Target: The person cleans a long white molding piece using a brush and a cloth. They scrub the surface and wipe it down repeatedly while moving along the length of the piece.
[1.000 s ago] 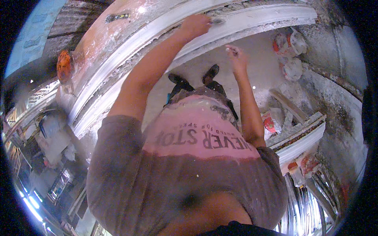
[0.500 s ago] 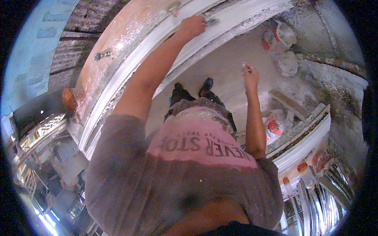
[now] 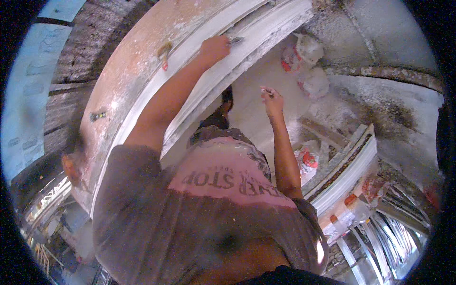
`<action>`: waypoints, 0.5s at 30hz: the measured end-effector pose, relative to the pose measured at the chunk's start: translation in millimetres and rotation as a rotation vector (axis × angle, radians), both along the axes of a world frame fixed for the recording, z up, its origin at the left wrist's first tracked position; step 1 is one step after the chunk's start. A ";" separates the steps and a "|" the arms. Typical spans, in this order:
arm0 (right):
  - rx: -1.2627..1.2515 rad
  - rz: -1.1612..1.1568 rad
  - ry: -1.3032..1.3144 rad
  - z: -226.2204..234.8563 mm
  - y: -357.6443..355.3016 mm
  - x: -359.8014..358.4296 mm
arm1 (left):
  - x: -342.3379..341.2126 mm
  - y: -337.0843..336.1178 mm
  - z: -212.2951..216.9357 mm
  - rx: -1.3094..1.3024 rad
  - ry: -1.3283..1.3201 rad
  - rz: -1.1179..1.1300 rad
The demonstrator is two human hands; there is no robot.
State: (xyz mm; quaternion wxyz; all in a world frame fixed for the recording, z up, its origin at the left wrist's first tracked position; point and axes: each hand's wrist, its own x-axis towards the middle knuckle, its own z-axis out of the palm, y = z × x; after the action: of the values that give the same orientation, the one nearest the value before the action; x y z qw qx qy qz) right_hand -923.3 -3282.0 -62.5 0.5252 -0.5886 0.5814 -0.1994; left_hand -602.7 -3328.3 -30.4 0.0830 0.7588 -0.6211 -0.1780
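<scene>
A long white moulding (image 3: pixel 190 92) with lengthwise ridges lies along the edge of a bench on my left. Over its top reaches my left hand (image 3: pixel 214 51), closed around a small tool; only the tool's grey, flat tip (image 3: pixel 236 41) shows past my fingers, touching or just above the white surface. My right hand (image 3: pixel 273 105) hangs over the floor, away from the moulding. Its fingers are curled and pinched on something small and dark, too little seen to name. White smears mark its fingertips.
On the dusty orange bench top (image 3: pixel 126 71) lie a brown, red-ended thing like a brush (image 3: pixel 164 56) and a black-and-yellow object (image 3: pixel 98 116). White sacks (image 3: pixel 311 50) stand ahead on the floor. A second white moulding (image 3: pixel 349 171) and wooden boards (image 3: pixel 323 130) are on my right.
My left hand has gone farther along the moulding, past the brush-like thing, still gripping the tool. The whole view has shifted, and one shoe shows instead of two. My right hand stays curled.
</scene>
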 end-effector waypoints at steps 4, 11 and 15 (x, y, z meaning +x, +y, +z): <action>-0.150 0.027 0.082 21.5 -70.1 -2.7 | -22.8 -63.7 9.6 -0.085 0.069 0.050; -0.127 -0.020 0.139 34.7 -149.9 -34.6 | -9.8 25.0 26.9 -0.020 0.165 0.020; 0.044 -0.092 0.063 23.0 -180.8 -35.7 | -27.8 -35.4 49.0 0.027 0.167 0.049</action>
State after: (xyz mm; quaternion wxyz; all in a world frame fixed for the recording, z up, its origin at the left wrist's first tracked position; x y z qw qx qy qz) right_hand -959.0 -3462.8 -39.5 0.5096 -0.5557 0.6283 -0.1917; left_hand -630.5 -3363.6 18.6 0.1286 0.7572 -0.5910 -0.2467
